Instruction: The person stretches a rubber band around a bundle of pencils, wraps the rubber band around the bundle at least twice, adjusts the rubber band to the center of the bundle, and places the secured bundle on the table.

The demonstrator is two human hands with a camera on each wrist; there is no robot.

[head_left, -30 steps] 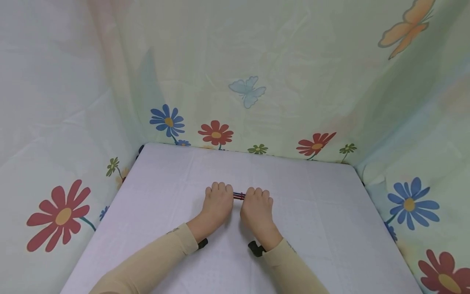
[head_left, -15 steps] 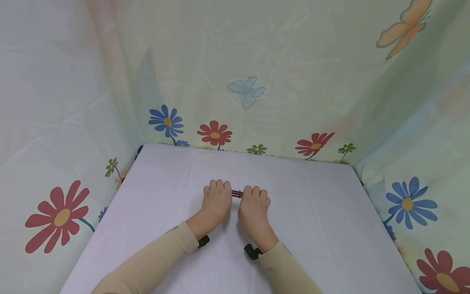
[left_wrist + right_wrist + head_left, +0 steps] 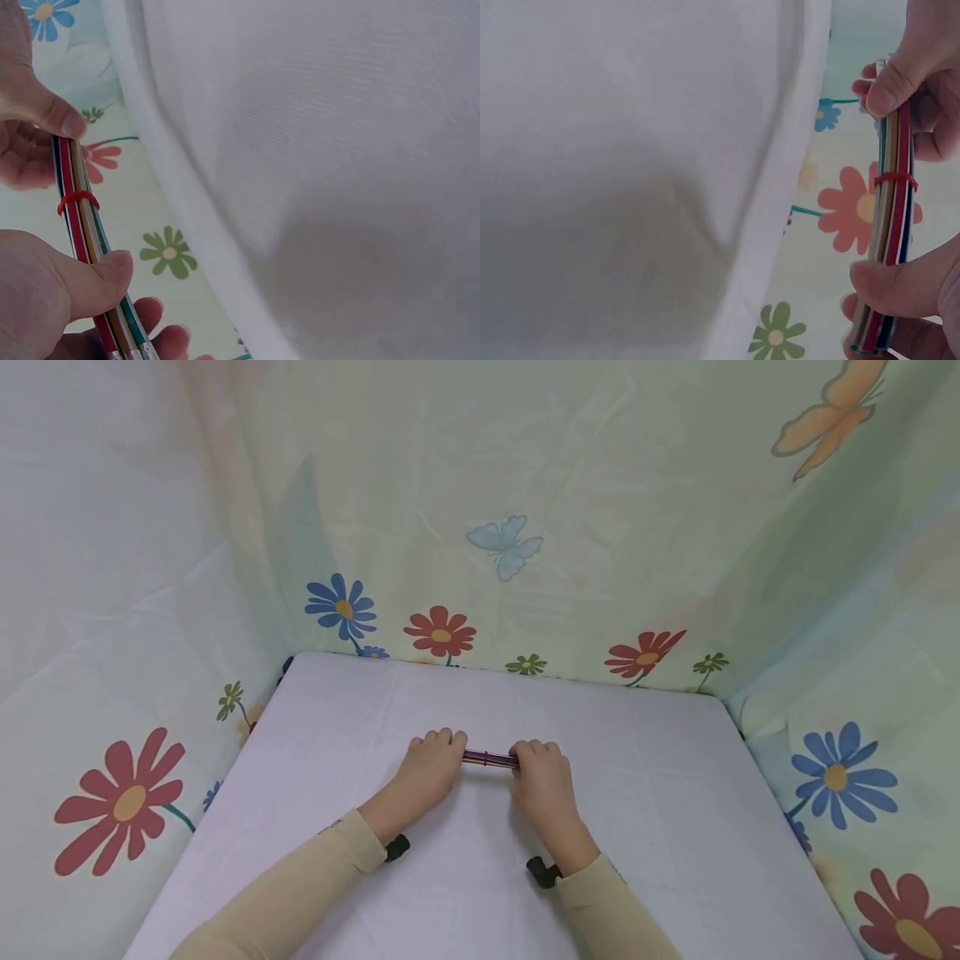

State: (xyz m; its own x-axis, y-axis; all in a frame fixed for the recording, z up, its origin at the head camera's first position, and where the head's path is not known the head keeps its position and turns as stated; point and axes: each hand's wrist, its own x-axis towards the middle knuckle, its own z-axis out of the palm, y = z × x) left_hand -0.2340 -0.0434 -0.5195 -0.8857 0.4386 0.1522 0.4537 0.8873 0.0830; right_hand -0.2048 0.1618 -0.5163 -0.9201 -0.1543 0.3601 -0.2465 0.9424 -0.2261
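Note:
A bundle of slim striped pencils [image 3: 490,759], in red, gold, green and dark blue, is held level above the white table by both hands. A red rubber band [image 3: 78,199] wraps it between the hands. The left hand [image 3: 432,768] grips one end, its thumb [image 3: 101,285] across the pencils and fingers beneath; silvery tips stick out past it. At the other end the right hand [image 3: 543,781] grips the bundle, thumb [image 3: 892,286] on top and fingers curled under. Flat pencil ends show just beyond that thumb in the right wrist view.
A white cloth covers the table [image 3: 637,810]. Behind it and at both sides hangs a pale curtain [image 3: 375,485] printed with flowers and butterflies. Dark wrist mounts [image 3: 543,872] sit under the beige sleeves [image 3: 300,893].
Both hands have slid apart along the bundle, the left one leftward and the right one rightward. A longer stretch of pencils with the band now shows between them.

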